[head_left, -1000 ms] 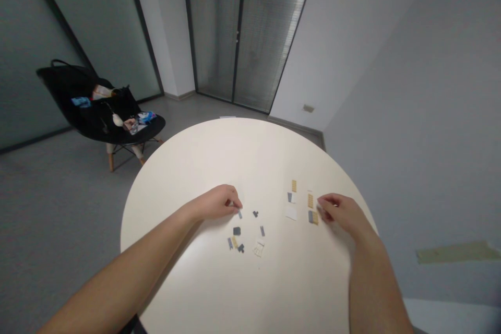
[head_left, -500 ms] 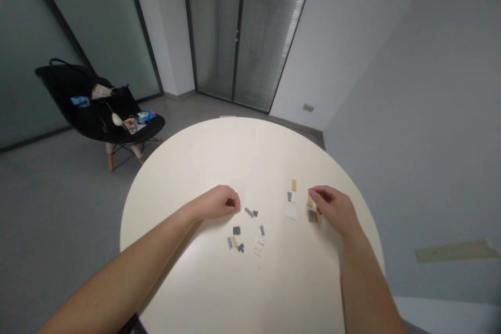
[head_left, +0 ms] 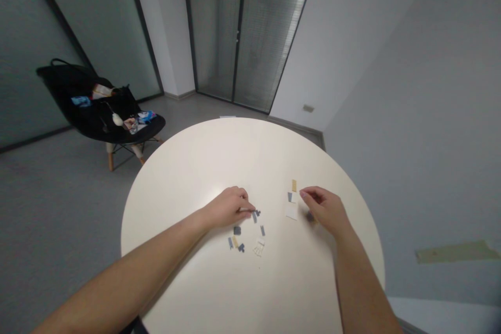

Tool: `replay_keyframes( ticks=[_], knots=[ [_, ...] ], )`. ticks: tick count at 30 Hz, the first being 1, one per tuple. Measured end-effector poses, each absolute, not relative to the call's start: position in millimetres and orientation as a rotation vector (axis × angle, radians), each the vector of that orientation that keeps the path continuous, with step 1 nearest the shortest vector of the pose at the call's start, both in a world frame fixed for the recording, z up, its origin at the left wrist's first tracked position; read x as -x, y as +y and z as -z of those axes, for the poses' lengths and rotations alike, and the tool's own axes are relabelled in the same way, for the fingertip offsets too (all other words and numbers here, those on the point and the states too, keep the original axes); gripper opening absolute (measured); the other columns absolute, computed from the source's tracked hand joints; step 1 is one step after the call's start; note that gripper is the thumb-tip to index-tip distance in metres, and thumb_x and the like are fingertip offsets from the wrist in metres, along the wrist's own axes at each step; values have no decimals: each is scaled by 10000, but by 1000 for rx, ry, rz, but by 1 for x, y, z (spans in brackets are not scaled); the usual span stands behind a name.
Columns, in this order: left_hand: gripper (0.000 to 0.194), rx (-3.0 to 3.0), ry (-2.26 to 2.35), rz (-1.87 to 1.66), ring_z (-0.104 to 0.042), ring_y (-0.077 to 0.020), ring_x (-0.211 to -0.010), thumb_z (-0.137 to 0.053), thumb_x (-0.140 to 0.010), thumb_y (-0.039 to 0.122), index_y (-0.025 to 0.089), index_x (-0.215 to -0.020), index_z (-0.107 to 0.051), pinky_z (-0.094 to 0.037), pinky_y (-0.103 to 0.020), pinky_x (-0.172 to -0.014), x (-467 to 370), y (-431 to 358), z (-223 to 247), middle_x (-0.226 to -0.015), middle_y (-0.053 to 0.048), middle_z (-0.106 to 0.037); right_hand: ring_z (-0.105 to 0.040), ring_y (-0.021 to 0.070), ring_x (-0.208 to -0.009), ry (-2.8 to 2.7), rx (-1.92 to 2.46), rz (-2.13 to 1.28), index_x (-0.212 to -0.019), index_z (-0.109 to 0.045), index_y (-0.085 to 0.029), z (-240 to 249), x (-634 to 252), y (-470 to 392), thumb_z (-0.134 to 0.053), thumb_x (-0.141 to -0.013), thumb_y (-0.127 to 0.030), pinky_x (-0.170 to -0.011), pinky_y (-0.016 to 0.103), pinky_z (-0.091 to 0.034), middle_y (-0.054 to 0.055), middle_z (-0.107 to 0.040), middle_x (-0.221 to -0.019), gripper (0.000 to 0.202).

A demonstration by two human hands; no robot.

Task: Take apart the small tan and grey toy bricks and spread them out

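My left hand (head_left: 230, 207) reaches over the small flat pieces at the table's middle. Its fingertips are closed at the end of a small grey strip (head_left: 254, 217), close beside a dark knobbed piece (head_left: 258, 213). My right hand (head_left: 326, 211) hovers at the right with thumb and forefinger pinched; what lies between them is too small to make out. Left of those fingertips lie a yellow strip (head_left: 294, 185), a grey piece (head_left: 289, 197) and a white square (head_left: 291, 212). A dark and yellow piece (head_left: 311, 217) is partly hidden under my right hand.
Nearer me on the round white table (head_left: 235, 292) lie a dark square (head_left: 237, 230), another yellow strip (head_left: 235, 241), another grey strip (head_left: 262, 230) and white slotted pieces (head_left: 259, 248). A black chair (head_left: 97, 109) with belongings stands beyond the table at left.
My left hand has moved right onto the grey strip, which has turned more upright in view. My right hand has shifted left, and the yellow piece formerly at its fingertips no longer shows.
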State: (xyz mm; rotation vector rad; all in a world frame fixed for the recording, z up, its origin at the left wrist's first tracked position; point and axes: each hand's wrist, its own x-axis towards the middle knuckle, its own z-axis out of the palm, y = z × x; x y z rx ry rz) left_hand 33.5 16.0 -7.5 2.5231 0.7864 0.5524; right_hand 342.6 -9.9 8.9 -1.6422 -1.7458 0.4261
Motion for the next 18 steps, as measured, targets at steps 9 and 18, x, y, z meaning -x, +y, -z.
replay_keyframes(
  ticks=[9,18],
  knots=[
    [162,-2516,781,-567,-573,-175,-831,-618,-858,319,213,-884,-738,-410,-289,-798,-36,15,9,-880,-58,-639,-623,176,-654,-1750,1644,-411,-831,-695,-177,-10,-341,-10,-575,-811,-443,-619,287,-476,53,-706,-743,293],
    [173,-2359,761,-603,-560,-160,-810,-524,-905,236,165,-831,-663,-414,-265,-777,-41,14,6,-822,-47,-638,-599,167,-621,-1756,1601,-422,-839,-702,-175,-11,-328,-12,-584,-821,-421,-596,281,-461,51,-690,-722,273]
  ],
)
